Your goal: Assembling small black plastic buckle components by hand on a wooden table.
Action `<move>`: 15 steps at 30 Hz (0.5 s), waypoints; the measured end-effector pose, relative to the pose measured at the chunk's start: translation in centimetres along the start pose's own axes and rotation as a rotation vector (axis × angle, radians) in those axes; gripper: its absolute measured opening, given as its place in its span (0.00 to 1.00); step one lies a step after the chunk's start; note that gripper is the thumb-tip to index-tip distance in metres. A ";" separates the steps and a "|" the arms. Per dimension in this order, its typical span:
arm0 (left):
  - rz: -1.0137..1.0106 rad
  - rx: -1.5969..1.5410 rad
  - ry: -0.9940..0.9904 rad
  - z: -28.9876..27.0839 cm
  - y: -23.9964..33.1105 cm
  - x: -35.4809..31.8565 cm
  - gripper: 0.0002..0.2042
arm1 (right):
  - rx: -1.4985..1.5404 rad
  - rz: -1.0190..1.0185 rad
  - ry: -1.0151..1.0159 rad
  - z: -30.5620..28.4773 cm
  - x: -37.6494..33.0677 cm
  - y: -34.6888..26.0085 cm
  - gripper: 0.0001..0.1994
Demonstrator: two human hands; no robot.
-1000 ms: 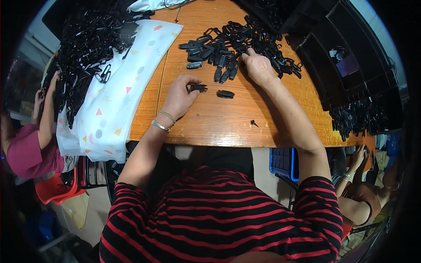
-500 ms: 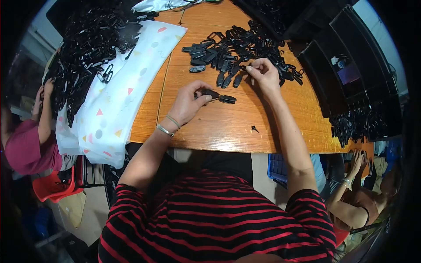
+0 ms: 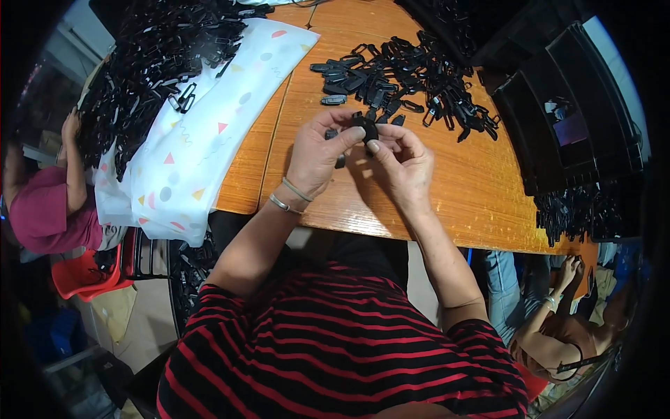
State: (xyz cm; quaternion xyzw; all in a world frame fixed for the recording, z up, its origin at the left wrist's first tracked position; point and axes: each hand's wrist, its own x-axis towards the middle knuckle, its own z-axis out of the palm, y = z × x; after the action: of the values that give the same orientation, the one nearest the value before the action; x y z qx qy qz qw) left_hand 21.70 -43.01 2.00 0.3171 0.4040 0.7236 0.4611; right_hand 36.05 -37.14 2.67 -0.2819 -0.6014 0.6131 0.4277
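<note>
A small black clip (image 3: 363,128) is being pinched by left hand (image 3: 313,155) and right hand (image 3: 407,169) together, both closed firmly on it, above the wooden table (image 3: 460,195), in front of the dark heap (image 3: 447,84). Light, stiff, slightly slippery plastic is suggested; it is best taken by its long edges. No lettering can be made out.

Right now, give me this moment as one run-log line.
left hand: holding black pieces | right hand: pinching same pieces | black pile: on wooden table, beyond hands | patterned sheet: left of hands
</note>
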 end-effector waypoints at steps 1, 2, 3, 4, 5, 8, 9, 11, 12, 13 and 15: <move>-0.059 -0.081 -0.005 -0.3 -0.6 -0.2 0.13 | 0.000 0.000 -0.005 0.2 -0.1 -0.1 0.13; -0.059 -0.082 -0.003 -0.3 -0.7 -0.4 0.13 | -0.029 0.002 -0.017 0.4 -0.3 -0.3 0.12; -0.060 -0.062 0.020 -0.4 -0.8 -0.6 0.12 | -0.059 0.003 -0.029 0.5 -0.4 -0.4 0.11; -0.061 -0.043 0.044 -0.4 -0.9 -0.7 0.12 | -0.059 0.005 -0.031 0.5 -0.3 -0.5 0.11; -0.062 -0.045 0.045 -0.5 -0.9 -0.8 0.12 | -0.100 0.003 -0.035 0.6 -0.3 -0.7 0.11; -0.031 0.018 0.035 -0.7 -0.5 -0.7 0.14 | -0.267 -0.084 -0.015 0.4 -0.3 -0.6 0.11; -0.014 0.066 0.029 -0.8 -0.2 -0.7 0.15 | -0.393 -0.174 0.009 0.4 -0.2 -0.6 0.11; 0.001 0.113 0.023 -0.9 0.0 -0.7 0.15 | -0.443 -0.222 0.013 0.6 0.0 -0.8 0.11; 0.018 0.147 0.008 -1.0 0.1 -0.8 0.15 | -0.492 -0.271 0.016 0.6 0.0 -0.9 0.12; 0.034 0.181 -0.007 -1.1 0.1 -0.8 0.15 | -0.493 -0.270 0.016 0.7 0.0 -0.9 0.12; 0.043 0.204 -0.012 -1.2 0.1 -0.8 0.15 | -0.505 -0.315 0.003 0.8 0.1 -0.9 0.11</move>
State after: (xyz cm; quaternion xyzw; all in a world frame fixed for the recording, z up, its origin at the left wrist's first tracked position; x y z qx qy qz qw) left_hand 20.93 -44.13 1.48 0.3754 0.4658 0.6866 0.4132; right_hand 35.54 -37.55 3.68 -0.2837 -0.7706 0.3698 0.4348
